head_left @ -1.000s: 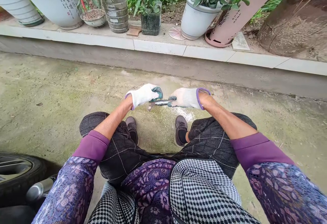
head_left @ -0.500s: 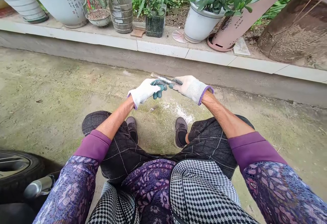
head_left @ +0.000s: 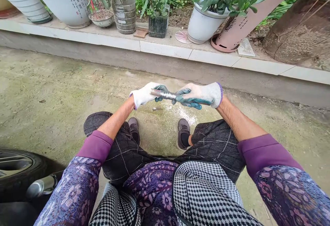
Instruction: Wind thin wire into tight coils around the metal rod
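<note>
My left hand (head_left: 146, 93), in a white glove with a dark green coated palm, is closed around a short brown stick (head_left: 166, 95) with silvery, thread-like strands wound about its middle. The stick lies nearly level in front of me, its bare end pointing left. At its other end is my right hand (head_left: 197, 94), gloved the same way, thumb and forefinger pinched on the wound part while the lower fingers stretch out. Its fingertips partly hide that end. Beneath the hands, a small stick-like piece (head_left: 156, 108) lies on the ground near white powder (head_left: 187, 116).
A low tiled ledge (head_left: 165, 49) runs across ahead, bearing potted plants, among them a white pot (head_left: 203, 24) and a pink planter (head_left: 232, 30). A large brown jar (head_left: 291, 30) leans at right. A vehicle wheel (head_left: 18, 167) is close on my left.
Both hands have come lower and nearer to me. The right hand has shifted right and turned, its lower fingers now stretched out. The stick has swung closer to level.
</note>
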The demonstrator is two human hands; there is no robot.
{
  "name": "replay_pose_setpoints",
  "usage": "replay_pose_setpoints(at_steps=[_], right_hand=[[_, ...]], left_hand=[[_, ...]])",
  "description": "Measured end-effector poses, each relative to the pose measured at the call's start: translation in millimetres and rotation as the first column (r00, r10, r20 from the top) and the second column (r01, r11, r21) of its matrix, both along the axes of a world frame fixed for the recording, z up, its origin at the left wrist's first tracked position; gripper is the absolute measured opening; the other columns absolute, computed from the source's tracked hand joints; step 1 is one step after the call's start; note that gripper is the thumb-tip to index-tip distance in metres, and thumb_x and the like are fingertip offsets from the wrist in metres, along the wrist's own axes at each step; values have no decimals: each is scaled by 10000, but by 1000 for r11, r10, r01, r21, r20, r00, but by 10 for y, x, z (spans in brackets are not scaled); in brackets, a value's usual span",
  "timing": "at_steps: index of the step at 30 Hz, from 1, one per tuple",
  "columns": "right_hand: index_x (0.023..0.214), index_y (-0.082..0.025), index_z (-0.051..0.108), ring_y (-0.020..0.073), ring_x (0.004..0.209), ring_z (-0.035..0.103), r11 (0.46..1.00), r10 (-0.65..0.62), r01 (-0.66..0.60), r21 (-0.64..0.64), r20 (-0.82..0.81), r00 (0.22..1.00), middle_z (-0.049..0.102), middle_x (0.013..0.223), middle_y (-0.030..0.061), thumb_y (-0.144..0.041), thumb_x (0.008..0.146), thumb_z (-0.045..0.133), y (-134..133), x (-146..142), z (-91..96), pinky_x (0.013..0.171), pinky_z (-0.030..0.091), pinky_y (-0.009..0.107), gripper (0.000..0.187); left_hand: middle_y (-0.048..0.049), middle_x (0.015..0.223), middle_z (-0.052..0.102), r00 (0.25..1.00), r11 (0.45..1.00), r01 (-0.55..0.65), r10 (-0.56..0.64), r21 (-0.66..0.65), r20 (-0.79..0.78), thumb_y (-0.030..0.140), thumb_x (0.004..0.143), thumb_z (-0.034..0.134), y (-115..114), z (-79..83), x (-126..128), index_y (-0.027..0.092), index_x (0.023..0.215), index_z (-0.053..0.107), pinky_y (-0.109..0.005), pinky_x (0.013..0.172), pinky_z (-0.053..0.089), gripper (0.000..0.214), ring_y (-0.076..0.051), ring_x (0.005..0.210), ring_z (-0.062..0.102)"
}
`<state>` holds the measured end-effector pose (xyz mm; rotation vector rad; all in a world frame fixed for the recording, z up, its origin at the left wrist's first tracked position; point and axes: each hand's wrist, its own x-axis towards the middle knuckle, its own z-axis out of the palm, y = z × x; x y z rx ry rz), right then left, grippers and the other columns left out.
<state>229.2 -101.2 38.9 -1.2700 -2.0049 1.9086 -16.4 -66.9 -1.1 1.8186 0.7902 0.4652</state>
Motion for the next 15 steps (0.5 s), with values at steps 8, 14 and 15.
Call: replay_pose_setpoints(at_steps=[8,14,15], right_hand=[[813,-173,661,87,416,395,987,104,-143,79,370,923,501,551,-22,-445,824,716,-58,-66,-55,366,304,227,278],[786,-158,689,127,528,485,870,5,-304,388,610,792,583,619,26,-346,876,624,39,-176,-228,501,312,283,218],[797,-160,695,135,542,500,855,-11,-315,413,620,784,598,632,33,-347,881,613,58,-175,-248,513,319,289,221]], left_hand=[[-28,861,748,980,997,4,12,78,-196,235,700,547,-58,-73,18,138,890,768,-267,766,492,307,-163,784,632],[-20,739,675,945,972,-42,114,231,-307,183,729,514,-70,-53,76,140,826,747,-265,673,432,256,-148,682,549],[-17,724,663,936,963,-45,133,267,-325,173,741,508,-65,-42,82,146,822,746,-266,666,420,253,-148,672,539]])
